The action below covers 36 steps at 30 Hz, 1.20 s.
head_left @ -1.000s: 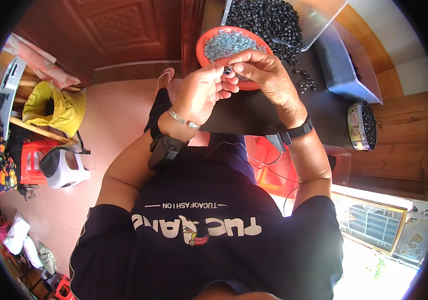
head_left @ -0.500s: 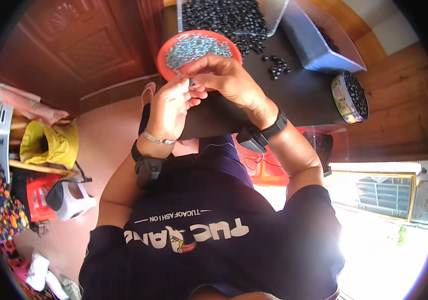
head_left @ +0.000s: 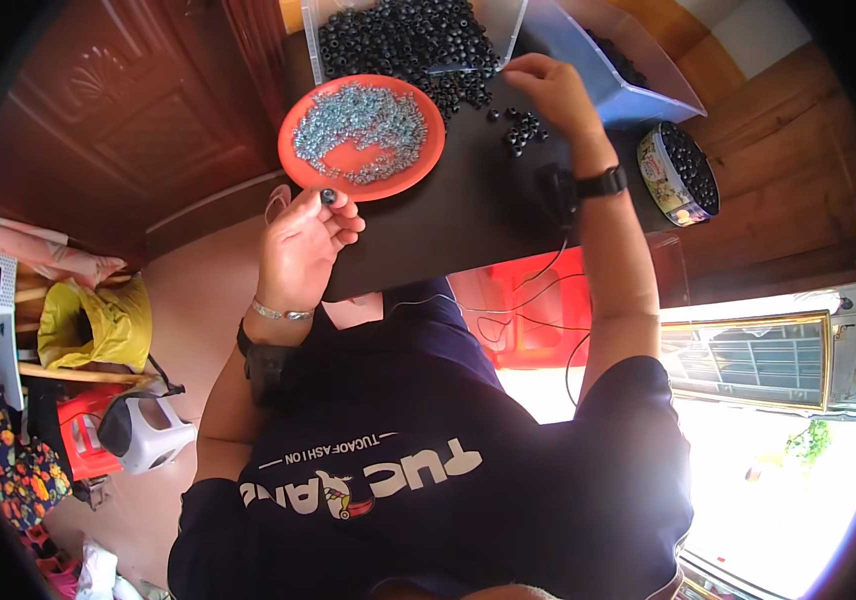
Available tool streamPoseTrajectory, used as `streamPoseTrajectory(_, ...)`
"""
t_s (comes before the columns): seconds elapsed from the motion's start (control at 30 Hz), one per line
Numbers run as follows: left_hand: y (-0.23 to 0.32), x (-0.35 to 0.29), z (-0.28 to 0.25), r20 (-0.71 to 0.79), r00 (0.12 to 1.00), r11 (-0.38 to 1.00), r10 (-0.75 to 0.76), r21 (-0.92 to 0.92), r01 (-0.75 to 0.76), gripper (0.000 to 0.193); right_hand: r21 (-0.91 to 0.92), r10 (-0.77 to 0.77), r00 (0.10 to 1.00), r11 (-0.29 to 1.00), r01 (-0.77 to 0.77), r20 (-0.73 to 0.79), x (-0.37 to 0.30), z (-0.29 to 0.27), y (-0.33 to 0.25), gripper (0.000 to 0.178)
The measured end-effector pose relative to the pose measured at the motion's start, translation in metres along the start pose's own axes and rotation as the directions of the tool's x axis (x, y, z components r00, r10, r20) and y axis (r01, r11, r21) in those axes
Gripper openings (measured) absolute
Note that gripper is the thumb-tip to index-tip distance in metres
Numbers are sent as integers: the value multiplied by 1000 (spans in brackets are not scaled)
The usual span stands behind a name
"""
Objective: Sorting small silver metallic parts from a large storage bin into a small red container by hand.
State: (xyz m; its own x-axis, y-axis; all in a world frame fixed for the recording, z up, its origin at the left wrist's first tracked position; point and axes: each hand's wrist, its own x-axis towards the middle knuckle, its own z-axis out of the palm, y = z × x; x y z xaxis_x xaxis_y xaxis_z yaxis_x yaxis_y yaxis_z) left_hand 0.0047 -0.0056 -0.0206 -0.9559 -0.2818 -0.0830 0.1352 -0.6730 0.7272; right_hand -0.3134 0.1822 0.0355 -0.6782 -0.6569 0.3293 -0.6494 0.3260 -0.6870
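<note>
My left hand (head_left: 303,250) is at the front edge of the orange plate (head_left: 293,160), pinching a small black round piece (head_left: 328,197) between thumb and fingertips. On the plate lie many small silvery metal pieces (head_left: 393,118), with a bare patch toward its near side. My right hand (head_left: 560,98) is at the right front corner of the clear tray, by the heap of black round pieces (head_left: 413,40). Its thumb and fingers are drawn together; whatever they may hold is too small to make out. A few loose black pieces (head_left: 523,130) lie on the dark table below it.
The clear tray (head_left: 315,45) of black pieces lies behind the plate. A bluish bin (head_left: 638,105) stands at the back right, and a round tub (head_left: 666,185) full of black pieces at the table's right. Below is a red stool (head_left: 543,310) with cables.
My hands were together over the plate and are now apart. The right one has moved right and away to the black pieces; the left keeps a black piece. The view has shifted slightly.
</note>
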Motion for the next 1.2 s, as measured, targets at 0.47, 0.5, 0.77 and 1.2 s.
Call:
streamPoseTrajectory(0.47, -6, 2, -9, 16, 1000, 999, 14, -37, -14, 22, -497, 238, 958, 858, -129, 162, 11, -8, 69, 21)
streamPoseTrajectory(0.5, -6, 2, -9, 19, 1000, 999, 14, -38, -13, 22, -496, 236, 958, 859, -128, 162, 12, -6, 70, 21)
streamPoseTrajectory(0.77, -5, 2, -8, 38, 999, 998, 27, -56, -25, 21, 2, 152, 964, 988, -156, 217, 13, -1, 63, 20)
streamPoseTrajectory(1.2, -6, 0, -9, 4, 1000, 997, 10, -83, -10, 21, -445, 114, 984, 895, -41, 138, 7, 0, 31, 19)
